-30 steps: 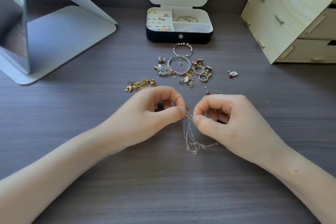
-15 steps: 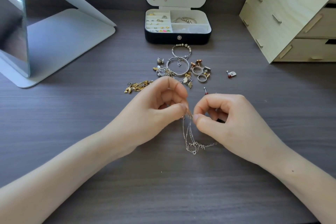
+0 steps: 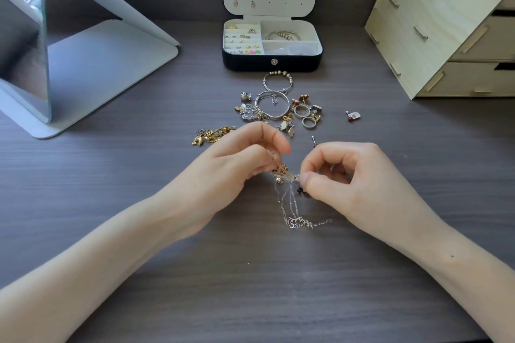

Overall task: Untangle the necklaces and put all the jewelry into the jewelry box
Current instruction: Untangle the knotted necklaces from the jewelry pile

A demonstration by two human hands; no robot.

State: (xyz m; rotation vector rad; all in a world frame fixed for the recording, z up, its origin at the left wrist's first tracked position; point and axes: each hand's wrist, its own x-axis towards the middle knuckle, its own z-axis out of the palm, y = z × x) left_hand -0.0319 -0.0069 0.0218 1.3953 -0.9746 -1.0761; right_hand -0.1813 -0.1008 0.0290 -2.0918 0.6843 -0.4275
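Note:
My left hand [image 3: 231, 170] and my right hand [image 3: 351, 175] both pinch a knot of thin tangled necklaces [image 3: 289, 198] just above the desk. Small beads show between the fingertips, and silver chain ends with a clasp trail onto the desk below. Behind my hands lies a pile of jewelry [image 3: 278, 108]: silver bangles, rings, earrings and charms. A gold chain [image 3: 211, 135] lies left of it. The black jewelry box [image 3: 273, 60] stands open at the back, its white lid upright with earrings pinned in it.
A white mirror stand [image 3: 92, 64] fills the back left. A pale wooden drawer unit [image 3: 434, 25] stands at the back right. Two loose red-tipped earrings [image 3: 353, 116] and a red-tipped stud [image 3: 314, 141] lie right of the pile on the dark wood desk [image 3: 250, 287].
My left hand has turned and lifted its fingers, exposing beads at the knot. The right hand keeps its pinch. The chains hang in much the same place.

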